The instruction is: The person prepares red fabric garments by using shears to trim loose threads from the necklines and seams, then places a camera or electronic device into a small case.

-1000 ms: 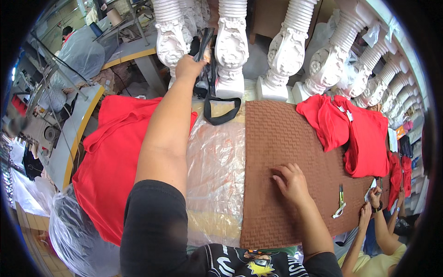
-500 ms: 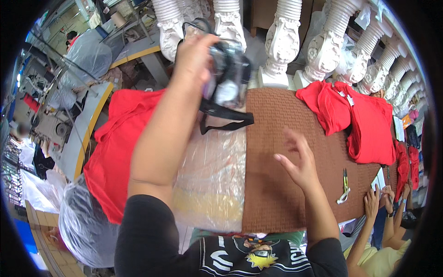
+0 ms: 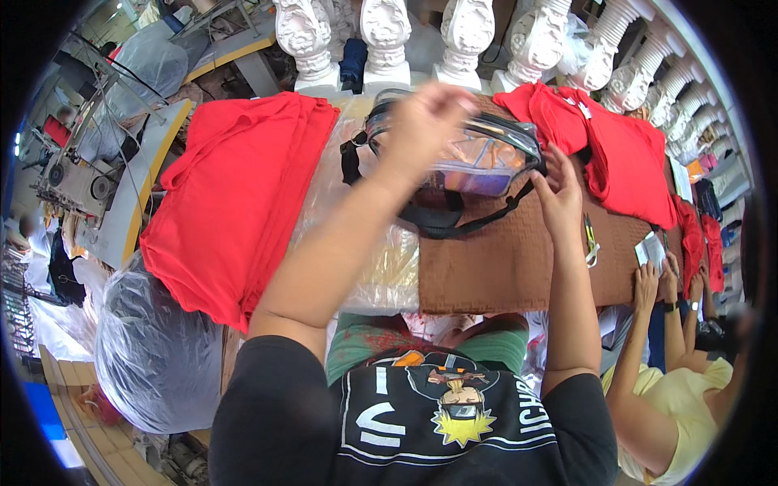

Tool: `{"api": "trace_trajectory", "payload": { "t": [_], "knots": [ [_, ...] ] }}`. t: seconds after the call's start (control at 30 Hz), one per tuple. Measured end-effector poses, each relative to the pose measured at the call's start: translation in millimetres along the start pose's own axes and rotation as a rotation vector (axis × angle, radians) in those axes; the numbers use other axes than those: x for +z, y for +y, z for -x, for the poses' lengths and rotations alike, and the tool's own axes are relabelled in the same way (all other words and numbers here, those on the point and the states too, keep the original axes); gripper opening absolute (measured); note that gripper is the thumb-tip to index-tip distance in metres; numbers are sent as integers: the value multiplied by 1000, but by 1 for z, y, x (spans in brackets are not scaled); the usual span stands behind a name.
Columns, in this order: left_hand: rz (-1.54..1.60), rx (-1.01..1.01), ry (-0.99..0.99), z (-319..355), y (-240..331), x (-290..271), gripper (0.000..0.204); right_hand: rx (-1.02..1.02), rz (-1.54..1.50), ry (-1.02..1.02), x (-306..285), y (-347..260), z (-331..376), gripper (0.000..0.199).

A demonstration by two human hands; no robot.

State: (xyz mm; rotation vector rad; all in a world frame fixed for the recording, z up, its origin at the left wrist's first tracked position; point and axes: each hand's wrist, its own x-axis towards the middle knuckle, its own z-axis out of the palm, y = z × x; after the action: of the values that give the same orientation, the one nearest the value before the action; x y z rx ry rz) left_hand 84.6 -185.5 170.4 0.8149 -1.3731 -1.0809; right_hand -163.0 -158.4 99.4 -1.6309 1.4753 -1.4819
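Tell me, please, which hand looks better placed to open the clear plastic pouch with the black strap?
Probably the right. The right hand touches only the end of the clear plastic pouch with the black strap, fingers free, while the left hand grips its top edge and carries it above the brown textured mat.

A single head-worn fisheye view looks steeply down over the person's chest onto the tabletop [image 3: 519, 267], close enough that the forearms fill the middle. It faces the white balusters [image 3: 466, 36] at 12 o'clock. Straight edges bow toward the dark round rim; another person's arms enter at 4 o'clock.
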Motion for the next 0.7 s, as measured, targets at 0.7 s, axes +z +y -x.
{"api": "trace_trajectory", "payload": {
  "t": [0.7],
  "knots": [
    [-672, -140, -451, 0, 19, -76, 33, -294, 339, 63, 17, -52, 7, 46]
  ]
}}
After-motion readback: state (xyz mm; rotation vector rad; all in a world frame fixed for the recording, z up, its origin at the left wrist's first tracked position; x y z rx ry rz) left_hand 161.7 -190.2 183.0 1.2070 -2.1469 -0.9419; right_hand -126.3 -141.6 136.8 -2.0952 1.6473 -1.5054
